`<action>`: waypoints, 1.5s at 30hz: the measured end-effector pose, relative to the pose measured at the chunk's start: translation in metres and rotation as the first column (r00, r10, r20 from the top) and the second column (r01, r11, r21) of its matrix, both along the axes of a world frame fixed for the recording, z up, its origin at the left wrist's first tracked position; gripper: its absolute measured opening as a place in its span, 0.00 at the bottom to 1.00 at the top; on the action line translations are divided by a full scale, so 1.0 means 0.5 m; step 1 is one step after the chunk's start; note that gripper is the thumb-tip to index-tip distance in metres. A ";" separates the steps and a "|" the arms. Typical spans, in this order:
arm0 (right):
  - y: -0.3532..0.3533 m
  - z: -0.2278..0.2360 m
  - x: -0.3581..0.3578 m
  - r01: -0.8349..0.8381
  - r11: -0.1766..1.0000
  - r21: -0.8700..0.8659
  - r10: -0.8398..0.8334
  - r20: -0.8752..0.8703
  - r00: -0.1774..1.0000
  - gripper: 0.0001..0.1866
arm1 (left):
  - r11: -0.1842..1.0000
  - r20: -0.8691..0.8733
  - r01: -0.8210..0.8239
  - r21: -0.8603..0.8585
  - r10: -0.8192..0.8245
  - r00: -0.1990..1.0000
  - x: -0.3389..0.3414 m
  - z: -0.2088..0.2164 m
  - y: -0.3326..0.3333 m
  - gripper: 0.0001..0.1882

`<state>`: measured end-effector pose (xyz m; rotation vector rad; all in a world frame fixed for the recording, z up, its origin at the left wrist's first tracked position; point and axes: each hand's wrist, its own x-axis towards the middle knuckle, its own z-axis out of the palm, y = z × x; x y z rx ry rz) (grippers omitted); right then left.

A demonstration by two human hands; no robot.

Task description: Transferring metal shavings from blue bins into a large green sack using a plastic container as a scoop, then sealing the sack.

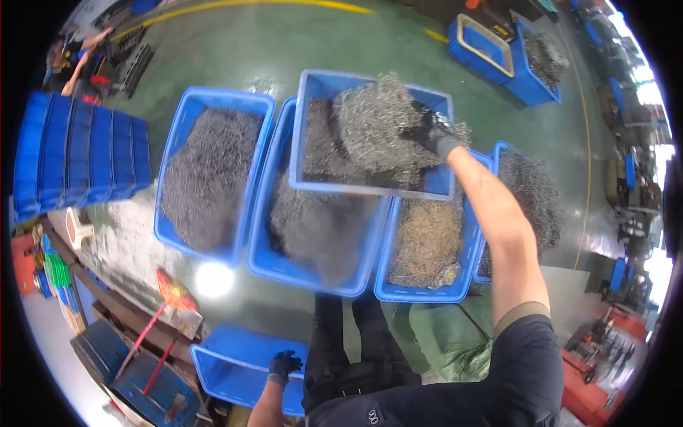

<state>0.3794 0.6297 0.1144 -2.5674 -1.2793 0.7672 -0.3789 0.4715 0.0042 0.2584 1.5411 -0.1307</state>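
Clutching grey shavings point(373, 124) in the upper bin point(329, 85) is the right hand point(428, 132). The left hand point(284, 364), fingers loosely spread, hangs by the lower bin point(238, 345).

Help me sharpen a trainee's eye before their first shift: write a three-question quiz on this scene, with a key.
1. What does the right hand hold?
2. True or false: the left hand wears a dark glove.
3. Where in the picture is the stack of blue bins? A) right; B) centre; C) left.

Key:
1. A clump of tangled metal shavings.
2. True.
3. C.
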 end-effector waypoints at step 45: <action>0.030 0.054 -0.081 -0.114 0.983 0.143 0.068 0.295 0.953 0.33 | 0.999 -0.052 -0.004 0.041 0.006 0.999 -0.076 0.090 0.054 0.17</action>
